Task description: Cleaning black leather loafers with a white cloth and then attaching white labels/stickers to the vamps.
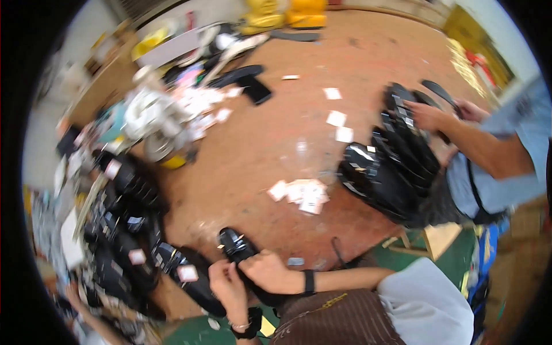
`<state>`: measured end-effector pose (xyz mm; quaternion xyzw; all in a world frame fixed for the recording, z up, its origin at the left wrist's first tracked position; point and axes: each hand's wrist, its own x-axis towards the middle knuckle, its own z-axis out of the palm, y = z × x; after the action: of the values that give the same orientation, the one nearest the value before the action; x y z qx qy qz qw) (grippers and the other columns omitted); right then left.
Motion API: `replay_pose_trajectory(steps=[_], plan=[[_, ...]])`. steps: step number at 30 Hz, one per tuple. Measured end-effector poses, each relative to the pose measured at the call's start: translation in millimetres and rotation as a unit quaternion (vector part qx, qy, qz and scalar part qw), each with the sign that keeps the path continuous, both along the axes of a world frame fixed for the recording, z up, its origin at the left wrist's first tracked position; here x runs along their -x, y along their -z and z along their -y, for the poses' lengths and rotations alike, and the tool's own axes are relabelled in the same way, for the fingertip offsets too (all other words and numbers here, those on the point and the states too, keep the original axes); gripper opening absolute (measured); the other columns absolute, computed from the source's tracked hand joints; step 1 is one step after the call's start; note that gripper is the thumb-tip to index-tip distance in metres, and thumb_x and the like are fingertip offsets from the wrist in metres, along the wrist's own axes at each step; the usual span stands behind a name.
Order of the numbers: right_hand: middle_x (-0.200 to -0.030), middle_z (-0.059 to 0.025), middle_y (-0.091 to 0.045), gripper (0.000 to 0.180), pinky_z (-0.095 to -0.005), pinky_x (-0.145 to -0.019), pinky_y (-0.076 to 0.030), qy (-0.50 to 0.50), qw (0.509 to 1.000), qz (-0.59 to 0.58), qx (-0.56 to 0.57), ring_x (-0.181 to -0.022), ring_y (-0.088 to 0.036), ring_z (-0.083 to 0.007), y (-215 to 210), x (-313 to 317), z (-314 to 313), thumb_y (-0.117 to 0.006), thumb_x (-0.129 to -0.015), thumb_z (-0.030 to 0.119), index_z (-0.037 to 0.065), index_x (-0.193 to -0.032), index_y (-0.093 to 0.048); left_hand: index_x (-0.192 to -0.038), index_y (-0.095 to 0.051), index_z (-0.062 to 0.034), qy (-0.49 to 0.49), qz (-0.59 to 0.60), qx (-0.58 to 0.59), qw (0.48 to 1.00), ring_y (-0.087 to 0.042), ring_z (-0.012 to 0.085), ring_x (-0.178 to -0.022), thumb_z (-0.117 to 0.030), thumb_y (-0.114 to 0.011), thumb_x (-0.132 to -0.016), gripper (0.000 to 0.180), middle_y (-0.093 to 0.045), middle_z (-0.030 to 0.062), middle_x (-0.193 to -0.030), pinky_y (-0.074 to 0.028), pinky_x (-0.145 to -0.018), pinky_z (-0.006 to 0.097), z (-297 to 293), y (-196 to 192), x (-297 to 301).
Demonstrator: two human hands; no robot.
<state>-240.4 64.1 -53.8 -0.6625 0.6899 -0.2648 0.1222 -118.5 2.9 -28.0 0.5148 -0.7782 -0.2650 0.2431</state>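
A glossy black shoe (236, 242) with a metallic-looking trim lies at the table's near edge, toe pointing away from me. My right hand (265, 271) is closed round its upper. My left hand (227, 287) is at the shoe's left side, fingers pinched together; whatever they hold, if anything, is too small and blurred to make out. Just left of that hand lies another black shoe (198, 284) with a white paper slip (187, 272) on it.
More black shoes (123, 230) crowd the left edge. White slips (307, 192) lie mid-table. Behind them sit a cluttered heap with a white cloth (152, 112) and a black phone-like slab (255, 91). At right, a co-worker's hands (428, 117) handle a dark sole-shaped piece beside lined-up shoes (374, 178).
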Motion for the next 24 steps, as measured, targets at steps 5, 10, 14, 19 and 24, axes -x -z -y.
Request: replay_pose_trajectory(steps=[5,10,14,19,24], plan=[[-0.076,-0.0132,-0.069,0.011,-0.0399,-0.066,-0.052,-0.003,0.959,0.272,-0.082,-0.071,-0.068,-0.0327,-18.9,28.9,7.8,-0.07,-0.085,0.022,0.011,-0.086,-0.072,-0.091,-0.06,0.0035,-0.093,-0.217,-0.234,0.943,-0.068,0.0115,-0.07,-0.003,-0.064,-0.095,0.009,-0.069,0.0071,-0.078,-0.055,-0.061,0.025,-17.1,6.1,2.2],[-0.092,-0.0119,-0.072,0.018,-0.0313,-0.078,-0.052,-0.108,0.858,0.472,-0.171,-0.085,-0.067,-0.0176,-13.9,55.5,11.5,-0.063,-0.091,0.005,0.001,-0.106,-0.072,-0.095,-0.068,0.0053,-0.107,-0.26,-0.283,0.917,-0.068,0.0107,-0.071,-0.002,-0.067,-0.092,0.008,-0.071,0.0077,-0.083,-0.055,-0.065,0.023,-20.3,5.5,3.4],[-0.088,-0.0151,-0.074,0.018,-0.0316,-0.074,-0.053,-0.048,0.888,0.424,-0.172,-0.079,-0.07,-0.0188,-21.5,58.6,16.7,-0.065,-0.088,0.0,-0.001,-0.105,-0.072,-0.102,-0.072,0.0073,-0.08,-0.281,-0.275,0.916,-0.071,0.0159,-0.084,0.004,-0.066,-0.09,0.014,-0.069,0.0106,-0.094,-0.057,-0.075,0.025,-19.1,17.9,-4.7],[-0.091,-0.0113,-0.075,0.012,-0.0274,-0.07,-0.052,0.007,0.89,0.377,-0.256,-0.079,-0.067,-0.0105,-27.9,55.8,24.4,-0.07,-0.084,-0.001,-0.003,-0.096,-0.073,-0.105,-0.072,0.0064,-0.048,-0.262,-0.258,0.929,-0.07,0.0169,-0.089,0.008,-0.063,-0.089,0.018,-0.07,0.0127,-0.099,-0.058,-0.081,0.026,-18.0,15.7,-7.8],[-0.081,-0.0099,-0.07,0.009,-0.0276,-0.064,-0.05,0.015,0.926,0.359,-0.111,-0.069,-0.066,-0.015,-9.6,46.3,18.1,-0.076,-0.08,0.002,-0.001,-0.088,-0.074,-0.117,-0.069,0.0008,-0.059,-0.248,-0.288,0.923,-0.069,0.0112,-0.086,0.005,-0.067,-0.089,0.028,-0.074,0.009,-0.092,-0.056,-0.079,0.025,-18.8,10.7,-7.3]])
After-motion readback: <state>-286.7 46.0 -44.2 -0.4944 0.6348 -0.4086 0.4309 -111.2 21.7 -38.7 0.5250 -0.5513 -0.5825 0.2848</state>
